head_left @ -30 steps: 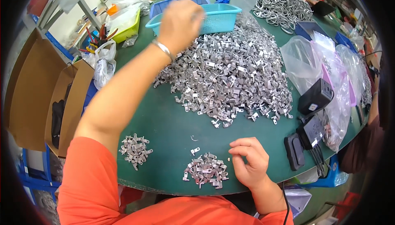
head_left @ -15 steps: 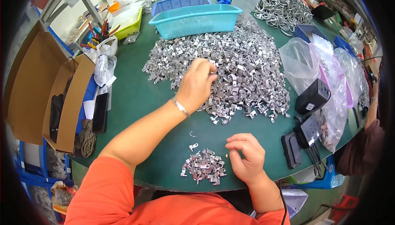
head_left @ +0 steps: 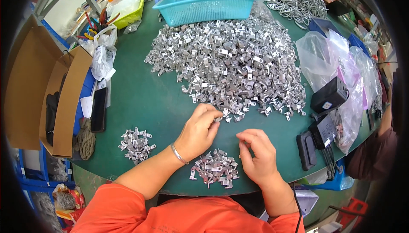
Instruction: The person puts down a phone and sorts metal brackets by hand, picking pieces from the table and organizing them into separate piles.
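The left hand (head_left: 198,131) pinched a metal clip (head_left: 218,119) beside the big pile (head_left: 238,62) — a light fingertip hold probably suited best — while the right hand (head_left: 259,154) curled loosely, thumb apart.

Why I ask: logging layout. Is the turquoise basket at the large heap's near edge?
No, the basket is at the large heap's far edge.

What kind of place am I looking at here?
Probably a small-parts workshop: a big heap of metal pieces, a turquoise basket and pliers-like tools share the green table.
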Demonstrator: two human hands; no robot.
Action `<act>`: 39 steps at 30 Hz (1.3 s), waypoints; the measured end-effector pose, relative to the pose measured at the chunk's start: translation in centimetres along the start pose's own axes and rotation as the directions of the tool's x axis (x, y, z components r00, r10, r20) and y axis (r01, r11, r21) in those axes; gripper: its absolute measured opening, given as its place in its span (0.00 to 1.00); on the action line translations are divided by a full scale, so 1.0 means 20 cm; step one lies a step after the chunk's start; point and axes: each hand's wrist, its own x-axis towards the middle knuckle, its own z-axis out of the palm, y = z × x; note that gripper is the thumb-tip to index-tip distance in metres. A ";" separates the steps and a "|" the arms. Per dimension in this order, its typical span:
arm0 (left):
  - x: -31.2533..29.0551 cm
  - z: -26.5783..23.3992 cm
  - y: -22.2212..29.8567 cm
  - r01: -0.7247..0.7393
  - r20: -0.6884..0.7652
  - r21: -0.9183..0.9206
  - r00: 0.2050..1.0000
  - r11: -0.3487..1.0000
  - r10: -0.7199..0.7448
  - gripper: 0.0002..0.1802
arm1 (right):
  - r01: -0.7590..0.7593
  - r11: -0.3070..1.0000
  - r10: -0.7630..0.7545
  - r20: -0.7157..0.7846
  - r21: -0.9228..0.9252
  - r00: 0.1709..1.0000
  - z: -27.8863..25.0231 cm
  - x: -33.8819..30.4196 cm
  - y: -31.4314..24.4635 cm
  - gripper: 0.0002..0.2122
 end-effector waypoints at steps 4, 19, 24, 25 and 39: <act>-0.02 0.01 0.09 0.129 0.101 -0.279 0.989 0.951 -0.104 0.15 | -0.046 0.999 0.045 -0.012 -0.008 0.999 0.00 0.01 0.00 0.14; -0.07 0.00 0.13 0.031 0.085 -0.507 0.996 0.862 0.014 0.16 | 0.062 0.997 -0.056 -0.116 0.048 0.992 -0.01 0.01 -0.02 0.08; -0.06 -0.02 0.13 0.031 0.089 -0.476 0.996 0.879 0.012 0.14 | 0.076 0.996 -0.071 -0.110 0.044 0.991 -0.02 0.02 -0.01 0.08; -0.06 -0.02 0.12 0.031 0.087 -0.475 0.996 0.879 0.012 0.14 | 0.078 0.996 -0.072 -0.110 0.044 0.991 -0.02 0.03 -0.01 0.08; -0.04 0.00 0.11 -0.024 0.068 -0.481 0.996 0.877 0.065 0.06 | 0.095 0.991 -0.089 -0.066 0.096 0.994 -0.02 0.00 0.01 0.09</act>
